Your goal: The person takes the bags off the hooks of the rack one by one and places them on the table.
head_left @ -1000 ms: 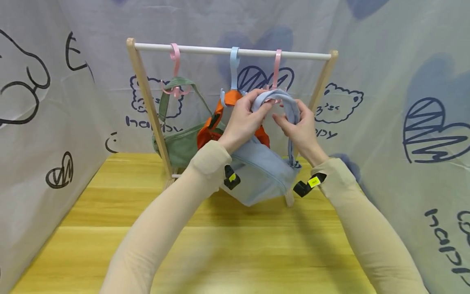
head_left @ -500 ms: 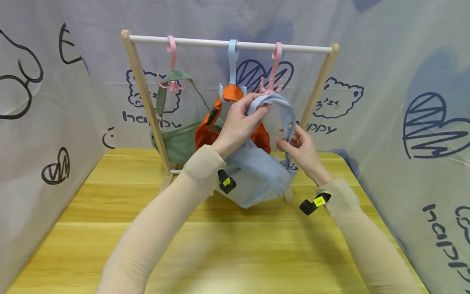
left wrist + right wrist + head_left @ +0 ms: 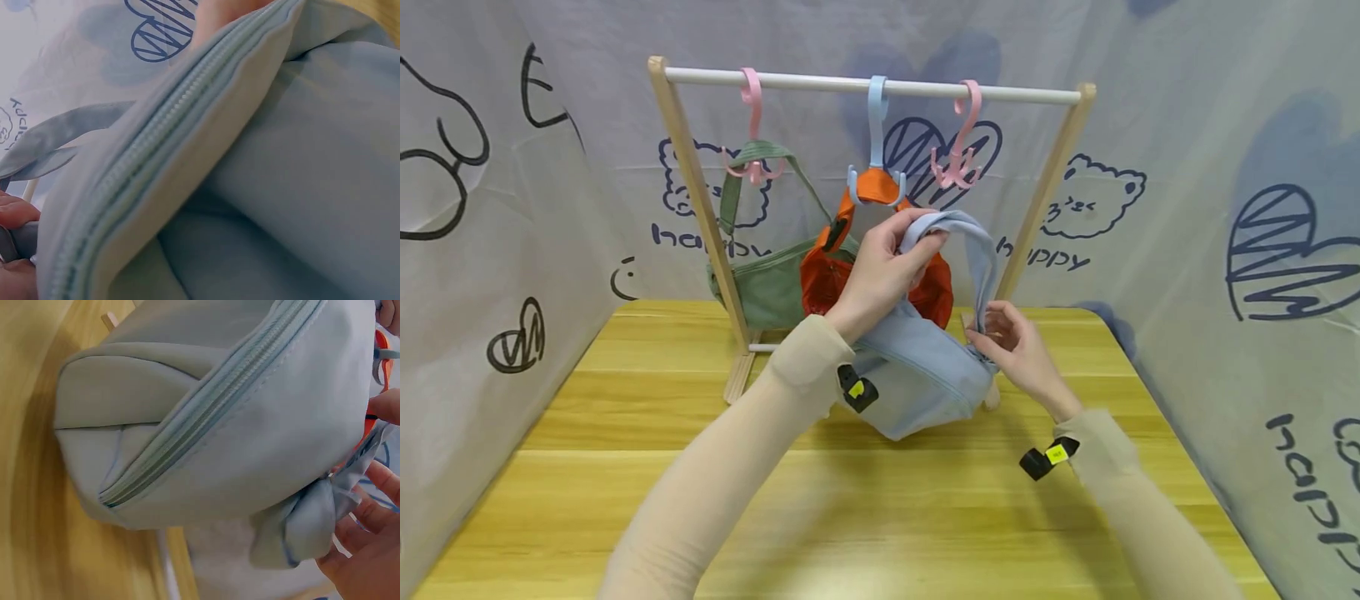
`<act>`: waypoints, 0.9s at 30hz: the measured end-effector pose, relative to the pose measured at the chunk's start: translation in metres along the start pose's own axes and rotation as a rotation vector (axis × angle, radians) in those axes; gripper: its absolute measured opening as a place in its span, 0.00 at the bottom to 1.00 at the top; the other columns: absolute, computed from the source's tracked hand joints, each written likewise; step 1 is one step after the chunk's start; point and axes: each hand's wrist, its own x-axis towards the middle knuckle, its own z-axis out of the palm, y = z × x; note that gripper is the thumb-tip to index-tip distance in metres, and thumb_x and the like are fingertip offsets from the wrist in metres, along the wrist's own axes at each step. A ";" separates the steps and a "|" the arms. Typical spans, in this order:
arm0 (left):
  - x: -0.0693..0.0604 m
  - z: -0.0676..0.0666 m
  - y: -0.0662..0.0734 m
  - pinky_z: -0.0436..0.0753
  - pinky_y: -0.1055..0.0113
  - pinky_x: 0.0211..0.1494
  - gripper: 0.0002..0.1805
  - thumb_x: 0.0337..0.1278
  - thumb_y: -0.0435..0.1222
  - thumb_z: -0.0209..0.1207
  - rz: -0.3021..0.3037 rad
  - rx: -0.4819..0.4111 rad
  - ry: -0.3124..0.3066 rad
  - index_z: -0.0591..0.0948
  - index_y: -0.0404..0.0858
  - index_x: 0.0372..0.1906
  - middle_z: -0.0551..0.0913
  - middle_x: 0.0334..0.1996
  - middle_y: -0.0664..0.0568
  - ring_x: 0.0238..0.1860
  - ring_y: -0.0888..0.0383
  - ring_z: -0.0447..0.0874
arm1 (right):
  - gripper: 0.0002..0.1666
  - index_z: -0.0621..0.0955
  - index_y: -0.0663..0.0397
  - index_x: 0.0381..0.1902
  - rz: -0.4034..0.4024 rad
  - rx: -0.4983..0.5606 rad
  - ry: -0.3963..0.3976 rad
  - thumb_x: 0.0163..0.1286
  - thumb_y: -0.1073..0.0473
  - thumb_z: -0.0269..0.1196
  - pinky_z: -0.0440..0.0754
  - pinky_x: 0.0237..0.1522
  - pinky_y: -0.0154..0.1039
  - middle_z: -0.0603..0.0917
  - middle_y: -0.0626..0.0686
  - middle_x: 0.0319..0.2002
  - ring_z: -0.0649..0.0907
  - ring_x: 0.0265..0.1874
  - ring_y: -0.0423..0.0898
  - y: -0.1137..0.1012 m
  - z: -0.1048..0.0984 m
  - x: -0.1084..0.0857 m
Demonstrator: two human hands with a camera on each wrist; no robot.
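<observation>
Grip of the left hand is narrow: its thumb and fingers hold the pale blue strap near the top of the loop, and from there the strap bends over to the right and goes down. Right hand is lower, where its thumb and forefinger pinch the same strap near the place in which it joins the light blue bag. This bag is tilted, in front of the rack, with its body under both hands; whether its lowest corner touches the table, I cannot tell. One zip runs slantwise along the bag, and the right wrist view shows gathered fabric at the foot of the strap.

Above the strap, and apart from it, a pink hook hangs somewhat slanted from the white bar. In the middle of this bar, a blue hook bears the orange bag, which is partly covered by the left hand and the light blue bag. More to the left, a second pink hook carries the green bag by its handle. Each wrist wears a small black camera with a yellow label.
</observation>
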 end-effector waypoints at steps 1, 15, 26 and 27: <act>-0.001 0.000 0.000 0.67 0.68 0.24 0.13 0.73 0.37 0.57 0.002 -0.006 0.002 0.80 0.39 0.57 0.69 0.19 0.54 0.19 0.57 0.64 | 0.17 0.72 0.66 0.56 0.001 -0.007 0.001 0.71 0.70 0.60 0.82 0.46 0.25 0.84 0.37 0.40 0.84 0.41 0.33 0.002 0.000 -0.002; -0.012 0.004 -0.005 0.68 0.70 0.25 0.12 0.73 0.31 0.55 -0.003 -0.197 0.026 0.78 0.33 0.56 0.70 0.20 0.56 0.19 0.60 0.65 | 0.12 0.73 0.35 0.56 0.257 0.417 -0.065 0.82 0.57 0.49 0.79 0.49 0.28 0.75 0.41 0.54 0.78 0.49 0.32 0.029 0.009 -0.042; -0.019 0.000 -0.013 0.64 0.70 0.25 0.07 0.73 0.31 0.54 -0.046 -0.289 0.067 0.78 0.37 0.50 0.69 0.19 0.57 0.19 0.60 0.62 | 0.19 0.70 0.29 0.61 0.317 0.638 -0.244 0.84 0.42 0.34 0.71 0.59 0.29 0.78 0.30 0.57 0.76 0.57 0.29 0.042 0.014 -0.064; -0.019 0.000 -0.014 0.64 0.70 0.25 0.06 0.73 0.31 0.54 -0.047 -0.294 0.074 0.78 0.37 0.50 0.69 0.19 0.57 0.19 0.60 0.61 | 0.20 0.68 0.28 0.63 0.306 0.661 -0.274 0.84 0.42 0.33 0.70 0.61 0.29 0.77 0.29 0.59 0.75 0.59 0.28 0.044 0.014 -0.066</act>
